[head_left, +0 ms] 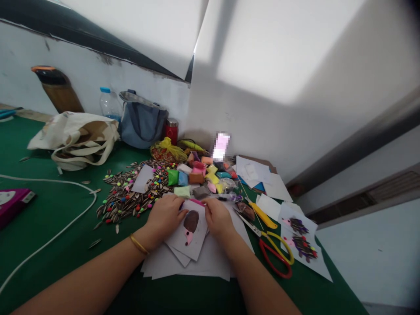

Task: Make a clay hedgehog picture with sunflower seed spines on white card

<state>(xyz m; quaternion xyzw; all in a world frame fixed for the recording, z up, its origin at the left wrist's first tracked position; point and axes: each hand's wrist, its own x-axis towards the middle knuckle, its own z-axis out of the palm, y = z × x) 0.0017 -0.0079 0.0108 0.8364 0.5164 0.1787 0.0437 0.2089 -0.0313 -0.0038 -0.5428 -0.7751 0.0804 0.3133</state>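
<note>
1. The card (197, 236) lies between the two hands, its far end level with their fingertips and its near end reaching back between the wrists. Its long axis runs away from the body, the near end leaning a little to the left.
2. The left hand (166, 216) is partly closed on the card's upper left edge, thumb on top. The right hand (219, 217) is curled in at the upper right corner, thumb towards the middle. Both touch the card, so neither is plainly nearer.
3. A narrow pink piece (197, 202) sits at the card's far edge, between the fingertips; the fingers partly hide it, and it seems to be pinched there, though the grip is hard to make out.
4. On the card, a dark oval body (191, 221) lies farther off, and a pink snout (188, 237) points back towards the person.
5. Under the card are loose white sheets (216, 264) on the green bench (131, 271).
6. Beyond the left hand, to its left, spread the striped seeds (121, 203); past both hands lie coloured clay packets (196, 178).
7. To the right of the right hand are the scissors (275, 256), blades angled towards it, and a yellow cutter (264, 215).
</note>
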